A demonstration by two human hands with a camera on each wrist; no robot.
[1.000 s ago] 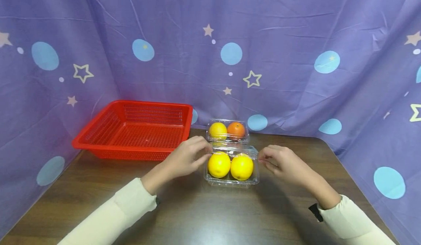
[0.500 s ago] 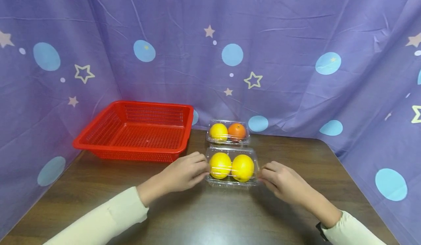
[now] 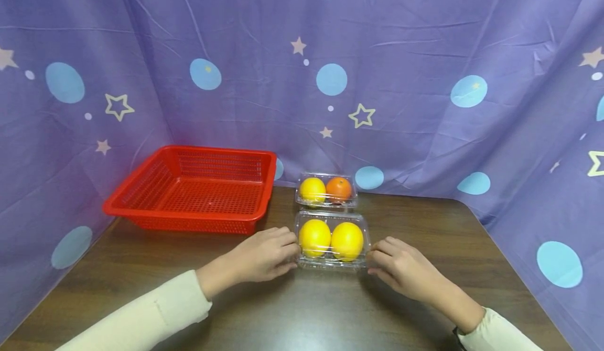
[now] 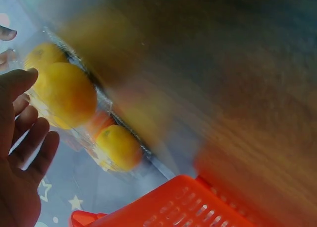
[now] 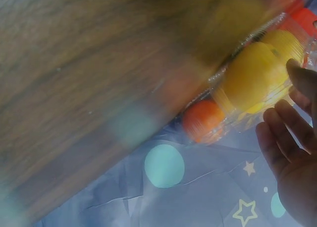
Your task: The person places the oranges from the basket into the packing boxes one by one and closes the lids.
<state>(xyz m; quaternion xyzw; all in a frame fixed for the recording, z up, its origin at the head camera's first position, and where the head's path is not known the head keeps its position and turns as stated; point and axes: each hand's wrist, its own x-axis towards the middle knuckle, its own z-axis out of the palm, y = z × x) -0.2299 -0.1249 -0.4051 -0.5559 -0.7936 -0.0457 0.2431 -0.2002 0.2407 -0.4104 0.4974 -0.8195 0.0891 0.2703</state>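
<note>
A clear plastic clamshell box with its lid down stands on the table, holding two round yellow fruits. At its left side is my left hand, fingertips right at the front corner. My right hand is at the opposite front corner, thumb low and fingers beside the lid edge. Both wrist views show loosely bent fingers, with the left thumb and right thumb apart from them and overlapping the box. Behind it sits a second closed clear box with one yellow fruit and one orange fruit.
A red perforated plastic basket stands at the back left of the brown wooden table, with no fruit in it. A purple curtain with stars and blue dots hangs behind and along both sides.
The front box's lid, raised at the back a second ago, has come down over the two yellow fruits. Both hands have moved toward the front corners and their fingers have loosened.
</note>
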